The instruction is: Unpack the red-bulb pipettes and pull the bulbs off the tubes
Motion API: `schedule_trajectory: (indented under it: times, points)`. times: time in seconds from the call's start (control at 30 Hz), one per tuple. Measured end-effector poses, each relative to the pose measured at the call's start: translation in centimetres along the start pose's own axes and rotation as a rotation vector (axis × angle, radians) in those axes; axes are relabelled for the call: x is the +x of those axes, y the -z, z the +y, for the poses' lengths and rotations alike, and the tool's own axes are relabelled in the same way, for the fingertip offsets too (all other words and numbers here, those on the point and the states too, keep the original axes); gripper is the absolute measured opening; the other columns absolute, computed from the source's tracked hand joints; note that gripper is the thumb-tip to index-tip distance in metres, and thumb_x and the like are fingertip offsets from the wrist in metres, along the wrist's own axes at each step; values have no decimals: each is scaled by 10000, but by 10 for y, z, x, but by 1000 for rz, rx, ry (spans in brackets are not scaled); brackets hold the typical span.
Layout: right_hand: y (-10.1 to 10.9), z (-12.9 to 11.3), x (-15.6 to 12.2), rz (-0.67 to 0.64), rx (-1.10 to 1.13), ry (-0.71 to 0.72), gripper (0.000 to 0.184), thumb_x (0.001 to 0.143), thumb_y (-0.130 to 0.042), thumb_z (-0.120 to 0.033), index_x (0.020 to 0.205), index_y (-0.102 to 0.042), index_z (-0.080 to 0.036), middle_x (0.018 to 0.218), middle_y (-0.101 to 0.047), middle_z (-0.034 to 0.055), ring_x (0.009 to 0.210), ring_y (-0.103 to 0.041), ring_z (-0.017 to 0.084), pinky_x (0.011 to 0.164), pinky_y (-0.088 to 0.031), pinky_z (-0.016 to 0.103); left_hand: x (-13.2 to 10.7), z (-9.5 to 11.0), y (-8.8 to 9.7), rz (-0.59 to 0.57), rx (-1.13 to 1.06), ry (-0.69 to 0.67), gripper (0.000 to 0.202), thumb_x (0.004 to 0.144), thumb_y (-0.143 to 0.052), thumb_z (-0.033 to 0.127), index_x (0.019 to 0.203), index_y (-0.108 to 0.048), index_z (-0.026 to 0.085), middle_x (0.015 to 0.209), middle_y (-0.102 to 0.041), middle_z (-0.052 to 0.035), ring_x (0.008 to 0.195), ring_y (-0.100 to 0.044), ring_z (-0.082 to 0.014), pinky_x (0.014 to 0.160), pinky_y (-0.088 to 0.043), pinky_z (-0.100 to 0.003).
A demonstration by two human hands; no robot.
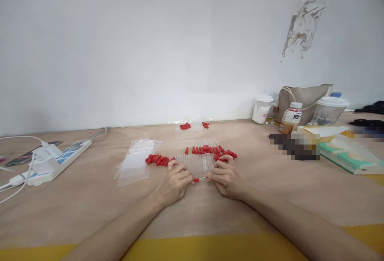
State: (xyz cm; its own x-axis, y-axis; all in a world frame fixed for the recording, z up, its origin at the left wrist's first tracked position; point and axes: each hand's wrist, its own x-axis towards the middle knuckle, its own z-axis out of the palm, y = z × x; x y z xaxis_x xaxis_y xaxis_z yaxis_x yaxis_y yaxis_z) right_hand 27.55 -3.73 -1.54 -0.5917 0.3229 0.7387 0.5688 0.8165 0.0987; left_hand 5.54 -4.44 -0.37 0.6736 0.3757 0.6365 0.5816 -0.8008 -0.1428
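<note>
A row of clear droppers (194, 165) with red rubber bulbs lies on the table between my hands. My left hand (177, 181) is closed at its left end, beside a cluster of red bulbs (158, 159). At the right end my right hand (227, 177) is closed with bent fingers, and more bulbs show just behind it. Nearest me, one dropper's red bulb (196, 180) sits by my left fingertips, its tube reaching toward my right fingers. Behind the row, several loose droppers (207, 149) lie with bulbs toward me. My fingers hide the row's ends.
Clear flat plastic bags (136, 159) lie left of the droppers. A bag of droppers (196, 125) rests near the wall. A power strip (60, 165) with cables is at left. A paper cup (263, 109), a bottle (291, 117) and a tissue pack (351, 155) stand or lie at right.
</note>
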Motion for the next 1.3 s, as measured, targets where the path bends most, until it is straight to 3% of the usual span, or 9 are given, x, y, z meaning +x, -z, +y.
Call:
schedule_trajectory:
  times: [0.17,0.3,0.47,0.57,0.7,0.83,0.97,1.3]
  points:
    - [2,-1,-1,-22,8,-15,192,822,-442,-178,726,-606,-206,569,-563,-30,673,-454,111,819,-229,355,1,3,4,-20,2,5,251,840,-404,133,664,-574,187,609,-587,17,728,-509,-137,824,-254,-368]
    - [11,14,-8,0,18,-93,234,823,-422,-179,714,-626,-215,599,-594,-19,681,-480,119,816,-238,345,-12,-9,12,-6,5,86,223,836,-401,129,741,-592,195,669,-614,-5,763,-519,-153,796,-295,-367]
    - [15,35,-10,139,-60,-442,220,839,-461,-305,807,-669,-243,695,-655,6,670,-523,122,767,-240,316,-16,-32,24,114,-85,338,186,847,-424,208,910,-599,197,861,-596,-39,822,-529,-154,746,-401,-300]
    - [8,36,-3,152,-68,-557,219,833,-459,-307,844,-668,-245,701,-662,14,674,-543,137,718,-247,296,-10,-49,34,209,-66,572,253,841,-398,238,974,-607,190,921,-540,-60,863,-527,-166,747,-437,-285]
    - [-4,31,4,106,-113,-572,211,813,-452,-243,873,-655,-232,728,-665,19,683,-552,142,695,-240,288,-18,-80,52,297,40,881,330,783,-394,259,1012,-613,167,862,-525,-66,854,-524,-196,740,-453,-314]
    - [-13,29,5,102,-196,-499,216,811,-450,-205,823,-664,-219,697,-662,22,673,-544,130,706,-221,298,-34,-103,60,297,-38,1016,380,741,-443,317,1069,-560,164,818,-555,-42,730,-549,-168,666,-467,-293]
    - [-16,27,5,49,-253,-436,226,824,-440,-212,792,-663,-220,668,-633,21,697,-529,128,715,-217,301,-38,-106,55,309,-98,1040,386,691,-519,366,1029,-519,179,831,-577,-22,605,-532,-125,540,-442,-236]
    - [-9,18,3,-125,-202,-393,303,792,-468,-473,847,-617,-215,789,-592,32,786,-491,172,759,-239,346,-36,-97,44,98,30,886,222,701,-518,370,860,-528,216,804,-613,12,649,-527,-149,588,-405,-251]
